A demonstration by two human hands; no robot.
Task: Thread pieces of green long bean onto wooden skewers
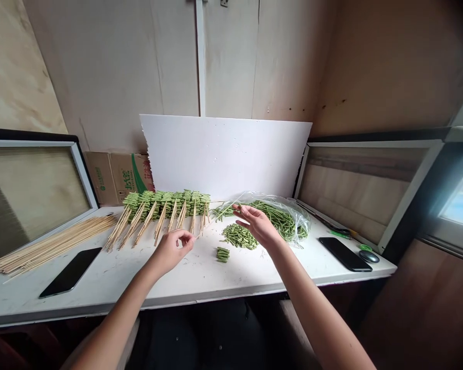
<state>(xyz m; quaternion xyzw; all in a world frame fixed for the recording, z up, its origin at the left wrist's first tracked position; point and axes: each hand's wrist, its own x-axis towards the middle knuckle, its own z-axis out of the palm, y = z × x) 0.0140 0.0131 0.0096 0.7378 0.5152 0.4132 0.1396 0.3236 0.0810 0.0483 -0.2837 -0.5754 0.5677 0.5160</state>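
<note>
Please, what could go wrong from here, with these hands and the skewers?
The left hand pinches a thin bamboo skewer that points toward the right hand, so it might prick that hand. The loaded skewers lie close together beside the left hand, and a bump could perhaps disturb the row. The loose cut green bean pieces lie under the right hand and might get scattered.
</note>
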